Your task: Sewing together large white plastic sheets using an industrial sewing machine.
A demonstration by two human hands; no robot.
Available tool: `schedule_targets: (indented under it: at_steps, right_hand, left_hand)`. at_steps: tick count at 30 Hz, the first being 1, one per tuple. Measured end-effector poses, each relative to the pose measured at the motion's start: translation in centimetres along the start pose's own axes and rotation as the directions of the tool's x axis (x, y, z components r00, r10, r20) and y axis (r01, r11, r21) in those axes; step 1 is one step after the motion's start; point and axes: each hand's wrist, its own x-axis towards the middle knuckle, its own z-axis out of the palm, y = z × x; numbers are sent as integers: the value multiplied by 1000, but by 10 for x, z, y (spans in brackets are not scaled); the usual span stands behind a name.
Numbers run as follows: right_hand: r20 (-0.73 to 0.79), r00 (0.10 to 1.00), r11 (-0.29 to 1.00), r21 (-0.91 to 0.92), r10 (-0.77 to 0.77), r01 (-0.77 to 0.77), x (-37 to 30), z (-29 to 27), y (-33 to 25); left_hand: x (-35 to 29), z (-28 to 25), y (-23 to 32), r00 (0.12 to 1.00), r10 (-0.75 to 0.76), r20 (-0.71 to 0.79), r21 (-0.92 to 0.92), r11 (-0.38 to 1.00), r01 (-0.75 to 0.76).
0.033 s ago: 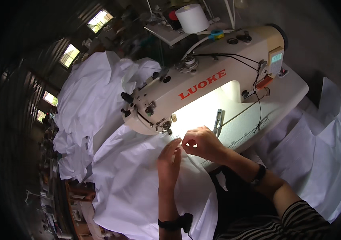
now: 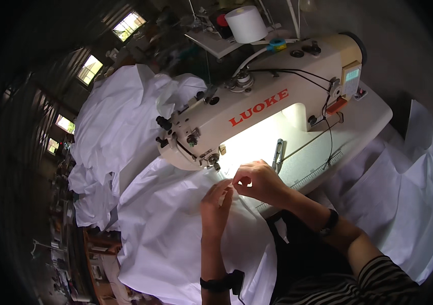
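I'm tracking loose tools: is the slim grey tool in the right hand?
No, the slim grey tool lies on the sewing machine's bed, just beyond the right hand.

Four small bright windows [image 2: 90, 69] run in a line from 11 to 9 o'clock, daylight and some green showing in the uppermost. Outward of them, a dark ribbed surface [image 2: 28, 109], wall or roof unclear, curves toward the rim. Dim, unreadable clutter [image 2: 63, 223] fills 8 o'clock; a brown shelf unit [image 2: 94, 258] stands between 7 and 8. Plain grey background [image 2: 404, 51] spans 2 o'clock. White light [image 2: 252, 138] glows near centre, toward 1.
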Motion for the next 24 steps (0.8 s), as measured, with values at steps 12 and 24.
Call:
schedule_targets:
  at_steps: [12,24]
  right_hand:
    - [-80,996,999,-6,35,-35,-6,-9,5]
    - [-31,948,901,-322,-317,291,-10,9,0]
  left_hand:
    - [-2,-8,-13,954,-289,77,-400,868,295]
    - [0,4,-1,928,-363,84,-615,714,335]
